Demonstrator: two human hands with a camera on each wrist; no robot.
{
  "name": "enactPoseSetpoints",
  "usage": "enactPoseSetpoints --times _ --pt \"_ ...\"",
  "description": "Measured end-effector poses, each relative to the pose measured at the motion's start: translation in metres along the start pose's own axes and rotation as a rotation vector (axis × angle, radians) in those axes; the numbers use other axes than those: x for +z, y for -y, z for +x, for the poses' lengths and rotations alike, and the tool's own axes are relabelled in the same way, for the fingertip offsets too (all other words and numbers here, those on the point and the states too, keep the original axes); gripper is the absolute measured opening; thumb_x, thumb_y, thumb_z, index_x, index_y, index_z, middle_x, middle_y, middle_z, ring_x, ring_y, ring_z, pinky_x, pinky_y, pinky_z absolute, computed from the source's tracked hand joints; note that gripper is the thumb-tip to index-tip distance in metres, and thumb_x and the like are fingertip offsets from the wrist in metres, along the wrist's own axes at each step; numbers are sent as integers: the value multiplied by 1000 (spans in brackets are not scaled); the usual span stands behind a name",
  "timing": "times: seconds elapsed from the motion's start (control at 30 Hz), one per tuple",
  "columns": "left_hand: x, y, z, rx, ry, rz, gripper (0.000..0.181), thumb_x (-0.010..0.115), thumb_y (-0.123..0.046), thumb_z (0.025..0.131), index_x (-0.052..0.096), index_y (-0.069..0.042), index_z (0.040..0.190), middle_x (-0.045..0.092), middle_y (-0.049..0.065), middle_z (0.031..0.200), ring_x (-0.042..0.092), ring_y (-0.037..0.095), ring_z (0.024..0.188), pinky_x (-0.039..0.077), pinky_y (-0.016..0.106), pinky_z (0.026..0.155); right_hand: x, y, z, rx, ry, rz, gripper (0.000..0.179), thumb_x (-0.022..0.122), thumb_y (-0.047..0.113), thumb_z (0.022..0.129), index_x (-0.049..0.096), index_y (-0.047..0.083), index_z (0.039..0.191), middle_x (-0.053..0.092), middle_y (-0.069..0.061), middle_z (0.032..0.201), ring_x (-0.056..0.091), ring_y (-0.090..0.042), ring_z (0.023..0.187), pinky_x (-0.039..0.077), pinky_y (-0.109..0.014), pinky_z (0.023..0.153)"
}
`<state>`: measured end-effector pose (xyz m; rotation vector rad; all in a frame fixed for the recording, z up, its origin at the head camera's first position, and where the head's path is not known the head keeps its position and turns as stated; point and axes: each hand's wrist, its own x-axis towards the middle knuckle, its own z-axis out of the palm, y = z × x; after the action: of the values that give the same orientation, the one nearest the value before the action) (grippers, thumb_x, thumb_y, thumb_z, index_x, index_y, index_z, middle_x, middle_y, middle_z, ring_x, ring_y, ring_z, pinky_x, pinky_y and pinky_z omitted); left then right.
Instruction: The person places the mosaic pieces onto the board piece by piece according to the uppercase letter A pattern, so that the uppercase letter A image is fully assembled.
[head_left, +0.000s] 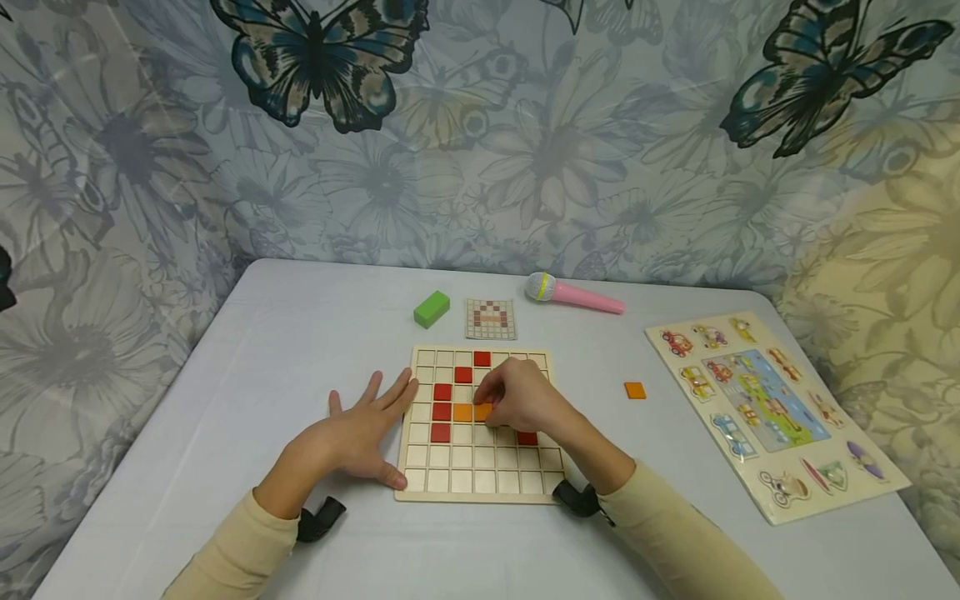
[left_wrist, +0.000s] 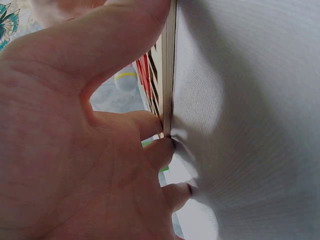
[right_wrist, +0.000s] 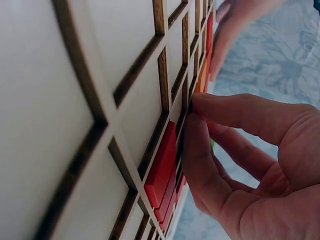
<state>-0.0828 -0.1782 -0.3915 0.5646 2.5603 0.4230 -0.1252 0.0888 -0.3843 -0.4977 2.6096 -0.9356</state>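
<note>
A square wooden grid board (head_left: 483, 482) lies mid-table. Red tiles (head_left: 442, 392) and an orange tile (head_left: 462, 412) sit in some of its cells. My left hand (head_left: 360, 437) spreads its fingers along the board's left side, thumb and fingertips touching the edge; in the left wrist view the fingertips meet the board's rim (left_wrist: 169, 65). With thumb and fingertips together, my right hand (head_left: 528, 400) pinches another orange tile (head_left: 482, 412) at a cell right of the first. The fingers partly cover that tile, and the hand hides some cells.
Behind the board lie a green block (head_left: 432, 309), a small pattern card (head_left: 491, 319) and a pink toy microphone (head_left: 585, 297). A loose orange tile (head_left: 635, 390) lies right of the board. Farther right is a picture puzzle board (head_left: 780, 417).
</note>
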Motion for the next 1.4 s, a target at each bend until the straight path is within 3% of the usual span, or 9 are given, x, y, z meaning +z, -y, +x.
enactPoseSetpoints --times 0.97,1.4 --pt "2 -3 1 -16 4 4 136 95 -54 66 16 -13 168 2 6 178 1 47 161 5 92 104 1 0 -4 22 5 5 22 90 -3 70 80 9 87 72 -2 81 61 -12 74 53 -24 68" --pt "2 -3 0 -13 4 -1 135 95 -52 66 17 -12 168 2 5 178 0 46 161 4 93 104 -18 -10 -15 0 -30 49 18 85 0 78 81 8 94 75 -4 92 64 -11 76 55 -27 72"
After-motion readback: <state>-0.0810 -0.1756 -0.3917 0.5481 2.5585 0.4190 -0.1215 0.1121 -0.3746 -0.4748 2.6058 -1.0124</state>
